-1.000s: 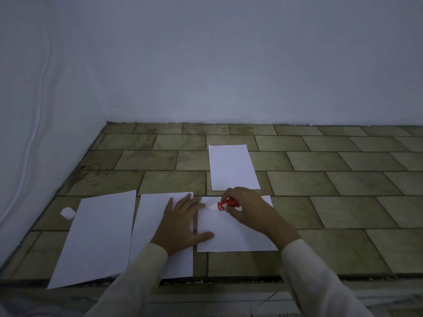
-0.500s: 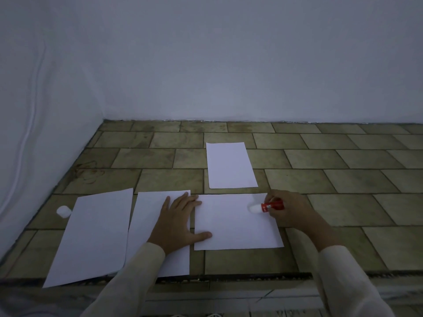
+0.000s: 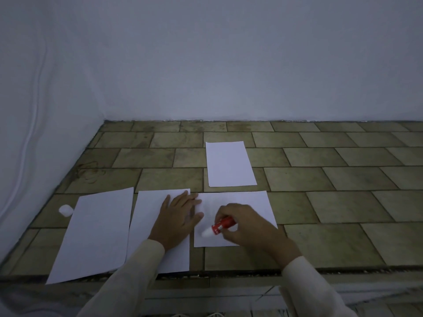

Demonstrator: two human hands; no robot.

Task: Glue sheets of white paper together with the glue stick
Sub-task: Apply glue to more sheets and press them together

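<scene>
**Item 1, layout.** 4 sheets of white paper lie flat on the tiled surface [image 3: 320, 179]. 3 of them form a row across the lower part of the frame: the left sheet [image 3: 96, 232], the middle sheet [image 3: 148, 213] and the working sheet [image 3: 242, 200] at lower centre. The far sheet [image 3: 229, 164] lies just above the working sheet, with a narrow strip of tile between them. A small white cap [image 3: 66, 210], judged to be the glue stick's, rests at the left of the frame just beside the left sheet.

**Item 2, left hand.** The left hand [image 3: 178, 221] lies palm down on the middle sheet. Its fingers are straight and slightly spread. The fingertips and thumb reach across onto the left edge of the working sheet, and the hand grips nothing. It is judged to be pinning the working sheet so the drag of the glue cannot shift it.

**Item 3, right hand.** The right hand [image 3: 249, 227] sits over the lower half of the working sheet, fingers and thumb curled tightly round the red barrel of the glue stick [image 3: 223, 225]. The white tip slants toward the lower left, down at the paper near the sheet's lower left corner. The tip is blurred, so contact cannot be confirmed. The slant is judged to suit wiping strokes.

**Item 4, progress.** No glue film can be seen on the white paper, and no 2 sheets are joined yet.
</scene>
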